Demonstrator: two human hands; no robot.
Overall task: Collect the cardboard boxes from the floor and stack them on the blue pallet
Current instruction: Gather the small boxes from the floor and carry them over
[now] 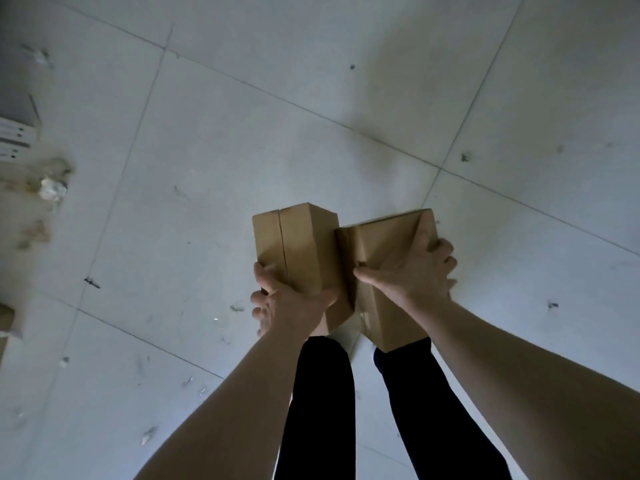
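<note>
While the person stands on the grey tiled floor (207, 133), two cardboard boxes are held side by side at centre frame, touching along one edge, clear of the ground. Item one: left box (294, 247), plain brown, seam running along its upper face, gripped at its near end by the left hand (291, 303), fingers curled round the left edge. Item two: right box (381, 244), tilted, gripped by the right hand (408, 275), thumb spread across the upper face, fingers wrapped round the right side. Below the boxes: legs in black trousers (322, 393). Floor litter: crumpled pale scrap (52, 188) mid left; small screw (91, 282) left of the boxes.
</note>
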